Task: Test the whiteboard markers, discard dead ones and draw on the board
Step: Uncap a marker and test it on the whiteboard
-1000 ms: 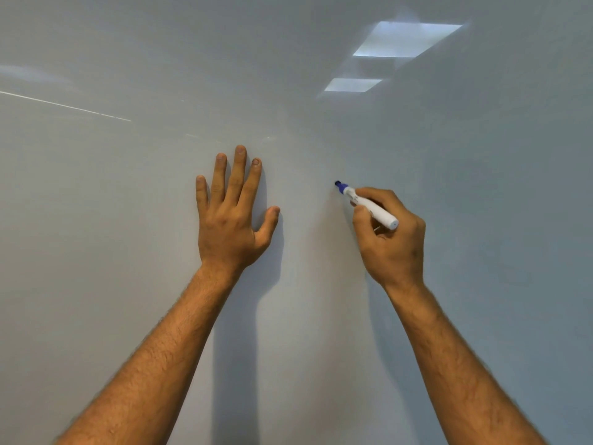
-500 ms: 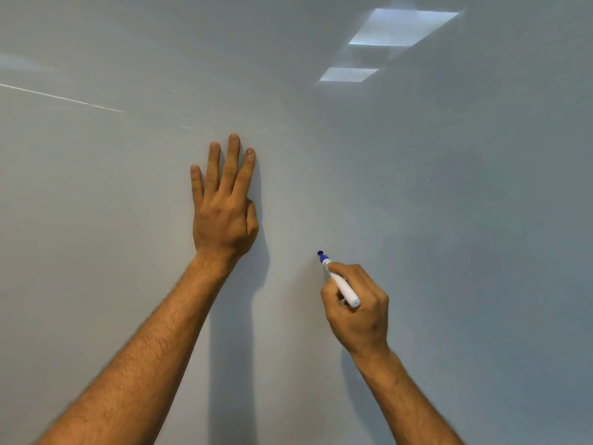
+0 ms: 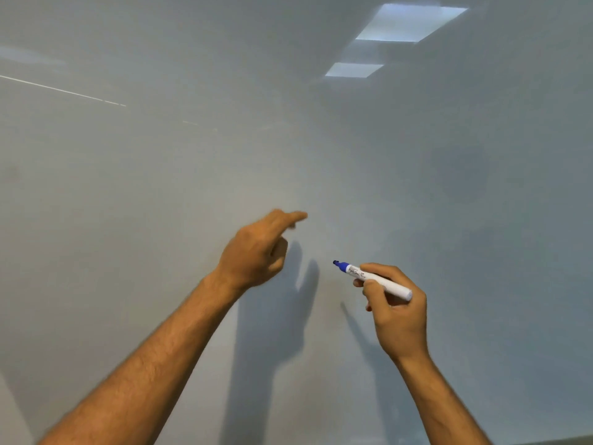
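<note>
A glossy whiteboard (image 3: 160,194) fills the whole view and shows no ink marks. My right hand (image 3: 396,313) grips a white marker (image 3: 373,279) with a blue tip, uncapped; the tip points up and left and hangs just off the board, casting a thin shadow below. My left hand (image 3: 256,252) is lifted off the board to the left of the marker, fingers stretched toward the upper right, holding nothing. Its shadow falls on the board between the two hands.
Two ceiling lights (image 3: 407,24) reflect in the board's upper right. A thin pale streak (image 3: 64,90) crosses the upper left. A dark edge (image 3: 558,440) shows at the bottom right corner.
My left hand lifted off the board, where it lay flat, and moved down and right. My right hand drew the marker down the board, then shifted right and pulled the tip off the surface.
</note>
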### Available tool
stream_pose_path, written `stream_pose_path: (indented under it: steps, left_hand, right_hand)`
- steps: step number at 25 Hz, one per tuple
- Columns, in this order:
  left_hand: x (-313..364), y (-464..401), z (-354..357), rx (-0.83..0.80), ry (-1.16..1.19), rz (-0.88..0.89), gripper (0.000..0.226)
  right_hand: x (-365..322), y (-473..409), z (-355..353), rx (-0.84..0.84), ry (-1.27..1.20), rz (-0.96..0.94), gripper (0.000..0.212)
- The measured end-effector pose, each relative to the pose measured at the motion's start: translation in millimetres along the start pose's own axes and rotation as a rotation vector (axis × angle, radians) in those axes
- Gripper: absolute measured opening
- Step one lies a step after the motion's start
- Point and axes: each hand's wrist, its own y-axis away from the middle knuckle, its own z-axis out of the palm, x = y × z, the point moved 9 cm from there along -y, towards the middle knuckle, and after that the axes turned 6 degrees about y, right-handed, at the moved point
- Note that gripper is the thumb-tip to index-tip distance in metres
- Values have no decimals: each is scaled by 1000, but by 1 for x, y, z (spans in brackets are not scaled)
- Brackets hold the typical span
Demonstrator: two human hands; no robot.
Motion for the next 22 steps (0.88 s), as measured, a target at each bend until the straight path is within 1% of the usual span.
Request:
stream_pose_path:
  steps: [1,2,3,5,8,11,14,16,22]
  left_hand:
    - [-5,16,10,-121,69,-102,58]
    - [-10,32,18,-204,136,-203,58]
    - [-14,47,23,-251,202,-284,57]
    - [-15,71,28,-304,339,-385,61]
    - [-8,102,34,-401,517,-478,71]
    - [0,127,39,-491,571,-506,82]
    - [5,141,43,-520,610,-528,88]
    - [6,147,46,-521,624,-538,89]
    - [8,151,58,-563,597,-523,86]
  right_hand:
    - [6,3,5,-34,-52,74,20]
    - [13,6,11,-67,-106,146,21]
    - [18,11,19,-106,-165,214,22]
    - [27,24,35,-187,-262,327,17]
    - [38,48,54,-259,-355,431,34]
    - [44,69,65,-270,-324,454,36]
    - [48,81,70,-249,-240,456,27]
    - [50,83,69,-216,-199,458,15]
    - [48,80,53,-159,-58,433,11]
